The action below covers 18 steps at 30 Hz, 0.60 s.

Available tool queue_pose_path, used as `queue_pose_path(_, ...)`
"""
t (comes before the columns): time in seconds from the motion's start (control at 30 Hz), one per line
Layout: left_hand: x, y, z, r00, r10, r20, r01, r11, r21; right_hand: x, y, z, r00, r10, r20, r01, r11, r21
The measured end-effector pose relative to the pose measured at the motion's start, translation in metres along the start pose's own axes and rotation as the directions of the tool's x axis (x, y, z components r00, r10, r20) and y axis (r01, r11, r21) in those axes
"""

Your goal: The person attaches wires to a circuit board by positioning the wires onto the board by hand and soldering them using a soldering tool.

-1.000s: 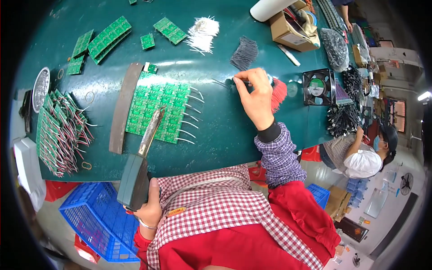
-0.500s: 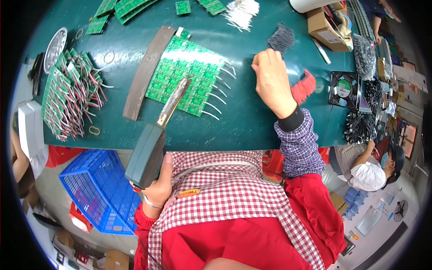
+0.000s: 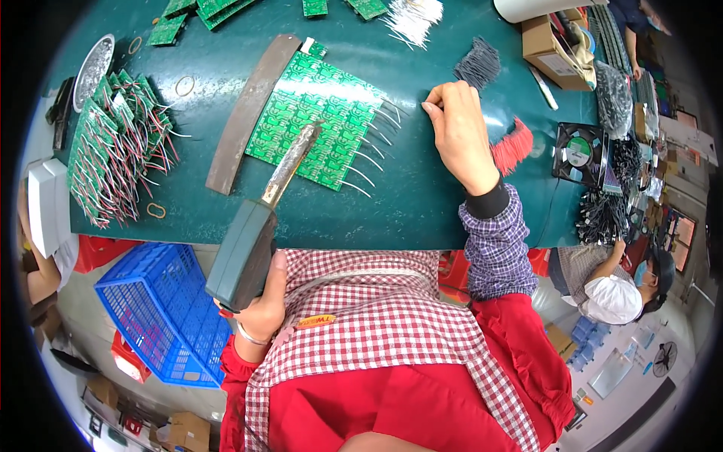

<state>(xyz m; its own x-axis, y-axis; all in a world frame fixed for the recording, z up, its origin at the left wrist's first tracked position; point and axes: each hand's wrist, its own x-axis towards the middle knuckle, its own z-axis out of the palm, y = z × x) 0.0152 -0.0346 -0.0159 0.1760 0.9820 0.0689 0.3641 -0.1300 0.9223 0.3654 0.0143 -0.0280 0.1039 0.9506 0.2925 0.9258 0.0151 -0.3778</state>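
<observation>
My left hand (image 3: 263, 309) is wrapped round the dark green handle of a soldering gun (image 3: 242, 252). The gun's metal barrel reaches up over a green circuit board panel (image 3: 312, 117), its tip above the panel's middle. Several thin wires (image 3: 367, 158) stick out from the panel's right edge. To the right of these wires, my right hand (image 3: 463, 139) is above the table, thumb and fingers drawn together in a pinch; whatever they hold is too small to make out. A bundle of dark grey wires (image 3: 479, 63) lies just beyond its fingers, and red wires (image 3: 514, 147) lie beside its wrist.
A brown curved strip (image 3: 252, 113) borders the panel's left side. Wired boards (image 3: 120, 151) are heaped at the left, near a metal dish (image 3: 94, 71). White wires (image 3: 414, 21) lie at the back. A small fan (image 3: 580, 153) and cardboard box (image 3: 557, 53) stand right; a blue crate (image 3: 162, 313) sits below.
The whole view has shifted slightly. My right hand stays pinched near the dark wires, a little farther right in the picture. My left hand still holds the soldering gun over the panel.
</observation>
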Motion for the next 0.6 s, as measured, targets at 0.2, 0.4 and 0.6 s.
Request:
queue_pose_path(0.2, -0.005, 0.002, 0.001, 0.998, -0.057, 0.041, 0.058, 0.998, -0.025, 0.002, -0.002, 0.004, 0.996, -0.051, 0.071, 0.056, 0.995, -0.080)
queue_pose_path(0.4, 0.002, 0.005, 0.001, 0.989, 0.149, -0.012, -0.148, 0.987, 0.059, -0.010, -0.045, -0.004, 0.990, 0.108, -0.094, -0.082, 0.966, 0.245)
queue_pose_path(0.6, -0.001, 0.011, 0.001, 0.987, -0.158, 0.003, 0.157, 0.979, -0.127, -0.023, -0.070, 0.012, 0.994, -0.007, -0.113, 0.055, 0.902, 0.428)
